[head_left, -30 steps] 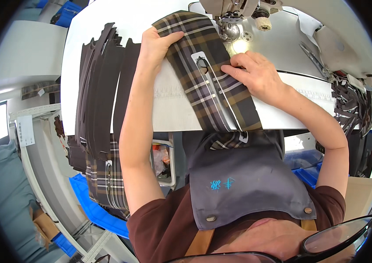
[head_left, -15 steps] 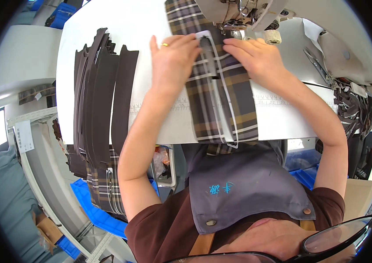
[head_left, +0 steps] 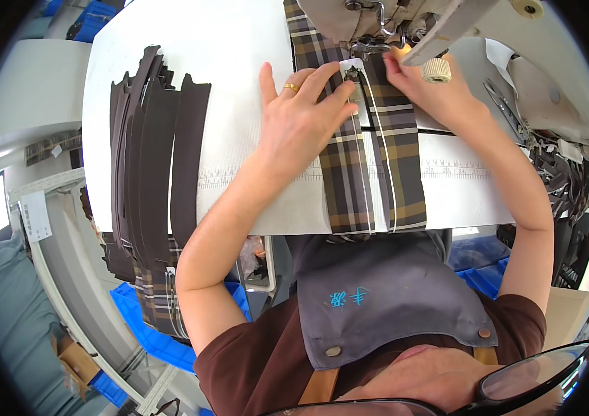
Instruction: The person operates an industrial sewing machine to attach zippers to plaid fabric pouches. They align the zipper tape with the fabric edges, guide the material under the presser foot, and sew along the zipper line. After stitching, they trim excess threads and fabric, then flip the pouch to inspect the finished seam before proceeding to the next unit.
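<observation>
A plaid fabric strip [head_left: 341, 182] in brown, black and white lies lengthwise on the white table, its far part running beneath the sewing machine head [head_left: 350, 21]. A slit bordered in white runs down it, with a pale end piece [head_left: 352, 67] at its far end. My left hand [head_left: 301, 114], a ring on one finger, rests on the strip with its fingers spread beside that piece. My right hand [head_left: 440, 87] reaches in by the presser foot [head_left: 370, 48]. Its fingers are bent together there, partly behind the machine; what they hold, if anything, I cannot make out.
Dark fabric strips [head_left: 149, 145] lie piled on the table's left side. Scissors [head_left: 506, 104] lie right of the machine, near a heap of dark scraps [head_left: 558, 180]. A ruler scale [head_left: 454, 168] crosses the table. Below the left edge hangs a blue bin [head_left: 149, 333].
The plaid strip has shifted right. My left hand has moved right with it and spread its fingers. My right hand has left the fabric's surface and moved up to the presser foot.
</observation>
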A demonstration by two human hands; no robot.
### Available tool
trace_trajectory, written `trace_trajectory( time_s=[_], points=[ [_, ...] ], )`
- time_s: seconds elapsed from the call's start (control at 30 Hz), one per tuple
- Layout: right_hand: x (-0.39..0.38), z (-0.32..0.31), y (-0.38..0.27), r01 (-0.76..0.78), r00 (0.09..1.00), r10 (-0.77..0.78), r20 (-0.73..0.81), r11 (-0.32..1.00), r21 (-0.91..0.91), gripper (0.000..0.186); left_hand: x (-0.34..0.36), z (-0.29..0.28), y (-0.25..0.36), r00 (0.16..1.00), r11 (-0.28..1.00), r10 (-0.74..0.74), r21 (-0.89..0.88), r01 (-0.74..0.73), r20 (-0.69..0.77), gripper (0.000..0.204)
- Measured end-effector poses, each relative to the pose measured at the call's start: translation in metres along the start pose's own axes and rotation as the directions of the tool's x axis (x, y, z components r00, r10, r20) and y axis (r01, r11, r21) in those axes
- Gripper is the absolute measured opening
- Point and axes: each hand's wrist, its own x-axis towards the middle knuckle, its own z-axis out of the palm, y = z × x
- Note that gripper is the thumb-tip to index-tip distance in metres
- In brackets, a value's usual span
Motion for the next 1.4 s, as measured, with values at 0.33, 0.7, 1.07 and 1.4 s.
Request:
trace_trajectory(
  time_s=[0.33, 0.7, 1.07, 1.4],
  points=[
    [-0.025, -0.005, 0.014, -0.471, 0.863, 0.499, 0.081, 0.734, 0.489, 0.014, 0.002, 0.004, -0.002, 0.998, 0.995, 0.055, 0.084, -0.056, 0.014, 0.035],
    [-0.023, -0.001, 0.026, -0.290, 0.947, 0.320, -0.026, 0.888, 0.357, 0.012, 0.003, 0.005, 0.004, 0.996, 0.998, 0.063, -0.001, -0.063, 0.061, 0.032],
    [-0.026, -0.001, 0.023, -0.226, 0.971, 0.221, -0.092, 0.973, -0.052, 0.013, 0.003, 0.012, 0.008, 0.999, 0.997, 0.018, 0.068, -0.021, 0.049, 0.033],
    [-0.189, -0.146, 0.003, -0.587, 0.810, 0.566, -0.157, 0.774, -0.236, 0.018, 0.003, 0.013, -0.001, 0.999, 1.000, 0.016, 0.006, -0.016, 0.036, 0.027]
  ],
)
